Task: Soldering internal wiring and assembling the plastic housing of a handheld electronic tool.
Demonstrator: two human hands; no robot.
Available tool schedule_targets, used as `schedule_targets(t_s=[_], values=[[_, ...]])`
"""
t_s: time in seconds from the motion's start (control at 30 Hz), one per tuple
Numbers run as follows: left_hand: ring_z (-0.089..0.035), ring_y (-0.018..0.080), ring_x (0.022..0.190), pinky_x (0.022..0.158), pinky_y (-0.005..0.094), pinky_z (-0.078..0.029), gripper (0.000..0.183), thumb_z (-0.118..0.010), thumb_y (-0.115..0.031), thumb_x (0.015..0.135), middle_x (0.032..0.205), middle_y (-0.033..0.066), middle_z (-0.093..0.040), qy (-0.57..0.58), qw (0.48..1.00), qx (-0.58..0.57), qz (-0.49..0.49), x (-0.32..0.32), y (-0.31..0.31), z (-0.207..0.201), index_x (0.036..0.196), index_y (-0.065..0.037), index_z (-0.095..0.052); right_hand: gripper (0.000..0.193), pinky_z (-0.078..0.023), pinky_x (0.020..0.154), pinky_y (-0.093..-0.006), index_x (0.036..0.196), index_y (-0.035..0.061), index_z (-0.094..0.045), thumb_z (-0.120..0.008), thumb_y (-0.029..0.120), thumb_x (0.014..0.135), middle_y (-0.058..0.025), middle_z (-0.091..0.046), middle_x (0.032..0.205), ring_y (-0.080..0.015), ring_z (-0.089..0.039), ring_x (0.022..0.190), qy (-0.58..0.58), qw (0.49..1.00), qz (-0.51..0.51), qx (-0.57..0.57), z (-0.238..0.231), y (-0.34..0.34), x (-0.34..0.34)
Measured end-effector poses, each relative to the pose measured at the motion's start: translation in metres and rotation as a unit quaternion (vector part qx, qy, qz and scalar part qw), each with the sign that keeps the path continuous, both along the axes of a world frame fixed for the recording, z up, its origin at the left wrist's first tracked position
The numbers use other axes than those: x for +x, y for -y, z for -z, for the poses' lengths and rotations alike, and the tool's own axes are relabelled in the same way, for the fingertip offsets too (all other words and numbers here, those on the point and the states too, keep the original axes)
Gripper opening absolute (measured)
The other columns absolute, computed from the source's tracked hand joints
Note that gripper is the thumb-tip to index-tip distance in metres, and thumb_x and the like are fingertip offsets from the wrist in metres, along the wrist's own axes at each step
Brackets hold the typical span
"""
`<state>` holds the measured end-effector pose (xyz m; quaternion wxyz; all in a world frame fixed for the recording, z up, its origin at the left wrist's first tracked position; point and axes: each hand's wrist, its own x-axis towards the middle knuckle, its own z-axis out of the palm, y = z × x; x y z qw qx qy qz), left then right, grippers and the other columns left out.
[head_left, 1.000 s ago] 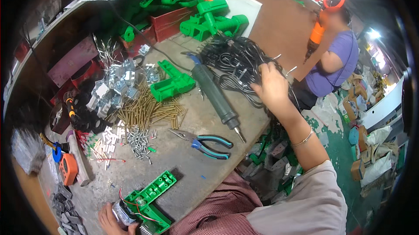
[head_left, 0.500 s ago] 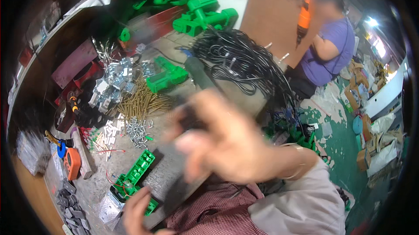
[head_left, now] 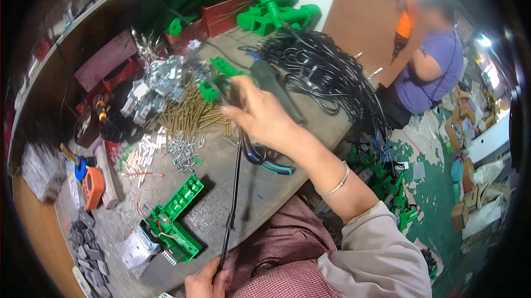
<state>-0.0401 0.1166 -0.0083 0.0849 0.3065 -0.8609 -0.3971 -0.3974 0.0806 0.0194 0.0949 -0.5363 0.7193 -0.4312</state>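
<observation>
My right hand (head_left: 260, 113) is closed around a black power cable (head_left: 235, 193) over the middle of the bench, and loops of it hang below the palm. Something dark and blurred juts past its fingertips, in front of a green plastic part (head_left: 209, 90). At the near edge my left hand (head_left: 206, 280) pinches the cable's lower stretch, which runs taut between both hands. Left of the cable lies an open green L-shaped tool housing (head_left: 182, 195), with thin red and white wires and a silvery block at its corner. Pliers with teal handles (head_left: 278, 170) lie beneath the right forearm.
Brass-coloured screws (head_left: 191, 113), small silver screws (head_left: 185, 151) and metal parts (head_left: 157, 82) are heaped at the far left. A tangle of black cables (head_left: 315, 66) covers the far right. An orange tool (head_left: 93, 187) lies left. A person in purple (head_left: 428, 71) sits beyond.
My right hand has moved away from me, from over the near middle toward the green part. My left hand has left the housing's side and now grips the cable, which is stretched out.
</observation>
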Motion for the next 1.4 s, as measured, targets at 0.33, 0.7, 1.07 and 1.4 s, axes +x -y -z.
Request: schedule_targets(t_s=[0.33, 0.7, 1.07, 1.4], values=[[-0.055, 0.0278, 0.058, 0.052, 0.0381, -0.042, 0.021, -0.075, -0.003, 0.065, 0.066, 0.0071, -0.055, -0.041, 0.969, -0.242, -0.011, -0.027, 0.027, -0.034, 0.083, -0.004, -0.064, 0.022, -0.054, 0.077, -0.0338, 0.106, 0.0042, -0.066, -0.064, 0.016, 0.087, -0.0051, -0.061, 0.087, -0.0209, -0.064, 0.081, -0.109, 0.908, -0.404, 0.025, 0.005, -0.065, 0.104], [-0.052, 0.0175, 0.052, 0.046, 0.0325, -0.039, 0.023, -0.082, -0.022, 0.071, 0.065, 0.0015, -0.053, -0.164, 0.950, -0.266, -0.015, 0.005, 0.052, -0.045, 0.078, -0.007, -0.067, 0.018, -0.046, 0.049, -0.0342, 0.096, 0.0054, -0.063, -0.074, 0.008, 0.083, -0.0077, -0.060, 0.071, -0.0251, -0.061, 0.056, 0.065, 0.899, -0.430, 0.045, -0.012, -0.039, 0.133], [-0.066, 0.0223, 0.076, 0.070, 0.0322, -0.052, 0.010, -0.067, -0.008, 0.086, 0.082, 0.0102, -0.068, -0.111, 0.967, -0.141, -0.183, -0.004, 0.170, -0.031, 0.090, 0.001, -0.070, 0.004, -0.038, 0.048, -0.0211, 0.093, -0.0005, -0.060, -0.062, 0.000, 0.090, -0.0029, -0.058, 0.064, -0.0049, -0.053, 0.052, 0.257, 0.923, -0.283, 0.032, 0.023, -0.035, 0.146], [-0.067, 0.0322, 0.078, 0.071, 0.0426, -0.051, 0.010, -0.070, -0.011, 0.080, 0.085, 0.0147, -0.069, 0.075, 0.958, -0.239, -0.139, -0.039, 0.227, 0.010, 0.084, -0.002, -0.068, 0.008, -0.032, 0.050, -0.0195, 0.101, -0.0028, -0.056, -0.059, -0.001, 0.093, 0.0014, -0.057, 0.068, -0.0009, -0.047, 0.057, 0.465, 0.867, -0.166, 0.063, 0.005, -0.022, 0.163]])
